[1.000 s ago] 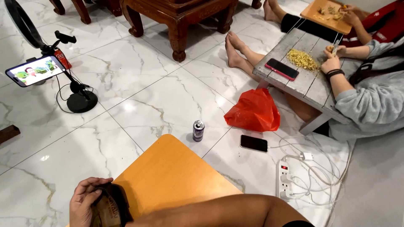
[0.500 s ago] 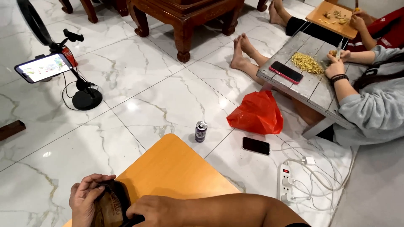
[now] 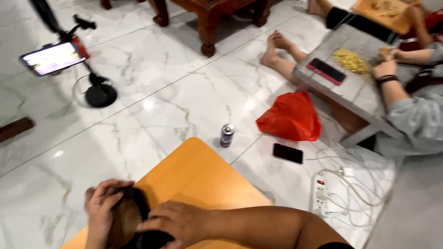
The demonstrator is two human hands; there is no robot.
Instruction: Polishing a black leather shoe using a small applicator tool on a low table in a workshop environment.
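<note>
On the near edge of our orange tabletop point(image 3: 194, 175) sits a dark, brownish object point(image 3: 131, 221), blurred beyond naming; our left hand point(image 3: 104, 207) curls round its left side, fingers bent and gripping; our right hand point(image 3: 177, 222) lies on top, fingers half closed over it. On the marble floor point(image 3: 152, 106) beyond: drink can point(image 3: 226, 135), red plastic bag point(image 3: 290, 117), black phone point(image 3: 287, 153), white power strip point(image 3: 321, 190); phone on a stand point(image 3: 51, 57) at far left. Another person's hands point(image 3: 385, 69) rest at a low grey table point(image 3: 350, 87), well apart from ours.
</note>
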